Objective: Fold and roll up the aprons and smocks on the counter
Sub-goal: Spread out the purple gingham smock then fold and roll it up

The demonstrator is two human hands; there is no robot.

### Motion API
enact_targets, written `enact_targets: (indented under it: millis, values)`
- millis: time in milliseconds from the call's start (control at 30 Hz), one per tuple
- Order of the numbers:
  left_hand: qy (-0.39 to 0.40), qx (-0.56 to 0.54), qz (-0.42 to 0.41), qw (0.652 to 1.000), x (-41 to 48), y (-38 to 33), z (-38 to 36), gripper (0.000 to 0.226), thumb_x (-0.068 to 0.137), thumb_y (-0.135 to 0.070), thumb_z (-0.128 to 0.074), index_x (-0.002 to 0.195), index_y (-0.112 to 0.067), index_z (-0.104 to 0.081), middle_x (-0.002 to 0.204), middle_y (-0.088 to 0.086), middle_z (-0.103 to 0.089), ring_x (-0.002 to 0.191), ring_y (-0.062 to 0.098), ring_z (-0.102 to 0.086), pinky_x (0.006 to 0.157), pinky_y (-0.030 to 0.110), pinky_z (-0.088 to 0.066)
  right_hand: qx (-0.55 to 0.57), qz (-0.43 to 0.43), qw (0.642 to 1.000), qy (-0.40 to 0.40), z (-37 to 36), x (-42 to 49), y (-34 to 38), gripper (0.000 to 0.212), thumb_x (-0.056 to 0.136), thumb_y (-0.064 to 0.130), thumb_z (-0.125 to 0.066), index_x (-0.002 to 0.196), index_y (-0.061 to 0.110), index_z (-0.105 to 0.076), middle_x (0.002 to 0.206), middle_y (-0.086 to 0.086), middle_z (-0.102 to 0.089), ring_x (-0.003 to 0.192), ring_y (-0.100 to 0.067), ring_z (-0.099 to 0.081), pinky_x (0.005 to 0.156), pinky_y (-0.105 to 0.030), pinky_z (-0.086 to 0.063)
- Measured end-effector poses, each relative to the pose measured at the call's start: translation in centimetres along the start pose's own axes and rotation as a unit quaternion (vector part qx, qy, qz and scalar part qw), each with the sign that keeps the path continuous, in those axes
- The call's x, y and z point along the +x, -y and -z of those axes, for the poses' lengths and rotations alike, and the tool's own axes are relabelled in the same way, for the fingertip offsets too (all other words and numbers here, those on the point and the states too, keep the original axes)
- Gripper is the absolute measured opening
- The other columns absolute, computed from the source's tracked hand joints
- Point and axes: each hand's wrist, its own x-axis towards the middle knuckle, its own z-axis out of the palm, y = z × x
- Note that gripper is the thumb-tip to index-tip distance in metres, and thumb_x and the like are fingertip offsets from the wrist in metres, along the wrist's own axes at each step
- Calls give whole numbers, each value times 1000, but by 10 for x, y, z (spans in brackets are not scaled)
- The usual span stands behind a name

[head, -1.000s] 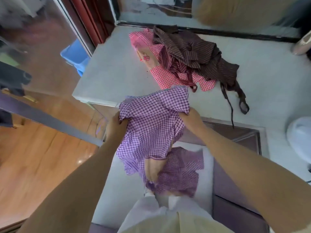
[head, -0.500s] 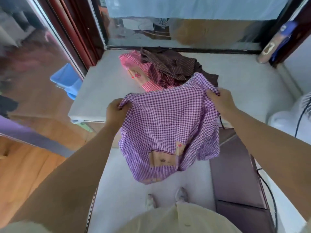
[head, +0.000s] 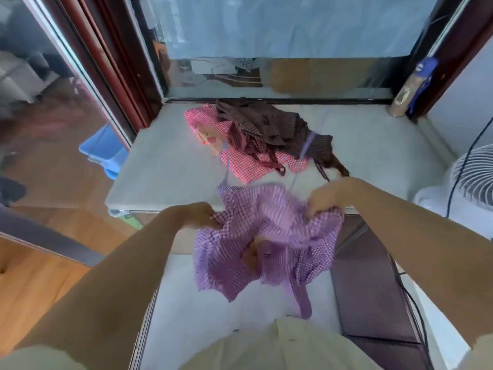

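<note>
Purple smock (head: 266, 236) held up at the edge of the surface (head: 165, 166)
We pinch its top corners, left hand (head: 200, 214) at 9 o'clock, right hand (head: 324, 200) at 3, each grip closed on cloth, likely to shake it flat; the pink apron (head: 248, 166) and brown apron (head: 266, 126) lie at 12.

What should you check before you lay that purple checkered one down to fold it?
1. Left hand grips the purple smock: ok.
2. Right hand grips its other edge: ok.
3. Smock spread flat: not ok; it hangs bunched in front of the counter.
4. Bare counter space at the near left: ok.
5. Smock's thin ties free of the red checked apron and brown striped apron: cannot tell; they blur across that pile.
</note>
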Motion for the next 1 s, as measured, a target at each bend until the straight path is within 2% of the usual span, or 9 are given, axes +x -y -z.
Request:
enact_targets:
  millis: [67, 167, 300, 400, 633, 767, 833, 900, 1000]
  values:
    - [-49, -123, -11, 991, 2, 4, -3, 20, 88, -20, -70, 74, -5, -67, 75, 5, -53, 74, 15, -46, 57, 22, -32, -52, -23, 993, 104, -17, -2, -9, 47, 93, 44, -57, 127, 12, -61, 129, -8, -58, 113, -26, -57, 99, -33, -44]
    - [-197, -271, -53, 941, 2, -2, 2, 13, 90, -7, -63, 92, 3, -71, 85, 9, -62, 77, 15, -52, 57, 13, -39, 118, 1, 993, 3, -20, -3, -31, 50, 94, 53, -52, 117, 11, -65, 126, -11, -62, 109, -27, -61, 103, -41, -45]
    - [-242, -256, -98, 931, -2, -19, 13, 15, 88, 0, -58, 93, 10, -68, 83, 11, -63, 66, 8, -56, 57, 11, -43, 314, -7, 944, -105, -8, -8, -44, 61, 93, 58, -50, 130, 10, -59, 126, -10, -60, 113, -31, -60, 103, -44, -45]
    - [-259, -290, -98, 916, 0, -20, 13, 28, 83, -14, -60, 86, 14, -65, 75, 12, -63, 70, 17, -55, 66, 27, -43, 412, 26, 882, -229, -5, -8, -52, 51, 99, 43, -48, 117, -1, -63, 116, -18, -65, 90, -26, -63, 76, -31, -48]
    - [-381, -155, 23, 911, 2, 0, 12, 25, 84, -25, -71, 72, -4, -66, 64, 13, -56, 65, 26, -50, 58, 32, -32, 312, -118, 827, -453, -13, -6, -64, 28, 102, 16, -41, 104, -3, -63, 112, -27, -63, 103, -37, -59, 75, -31, -38]
    - [-418, -179, 131, 881, 8, -5, 6, 22, 87, -21, -60, 78, -2, -64, 84, 23, -66, 79, 36, -61, 66, 34, -41, 235, 91, 942, -223, -5, -21, 9, 25, 101, 26, -47, 119, 17, -62, 127, -3, -62, 112, -16, -57, 96, -25, -47]
    - [-303, -199, 133, 922, 12, -15, 3, 23, 86, -18, -64, 96, 2, -67, 99, 22, -68, 93, 37, -64, 77, 38, -49, 248, 195, 949, 16, -1, -35, 44, 27, 101, 24, -51, 122, 12, -62, 120, 2, -65, 104, -10, -61, 102, -24, -44]
    - [-143, -189, 77, 969, 9, -36, 4, 25, 84, -12, -69, 103, 4, -66, 99, 17, -67, 92, 31, -63, 80, 35, -49, 241, 193, 944, 113, 8, -38, 51, 20, 100, 24, -51, 108, 13, -66, 99, 0, -70, 89, -15, -66, 95, -34, -51]
    - [-331, -202, 1, 922, 5, -70, 24, 20, 89, -8, -56, 99, 5, -67, 95, 23, -66, 90, 34, -62, 74, 36, -45, 239, 164, 916, -277, 30, -29, 35, 29, 103, 23, -44, 92, 4, -63, 84, -3, -60, 73, -15, -56, 70, -23, -46]
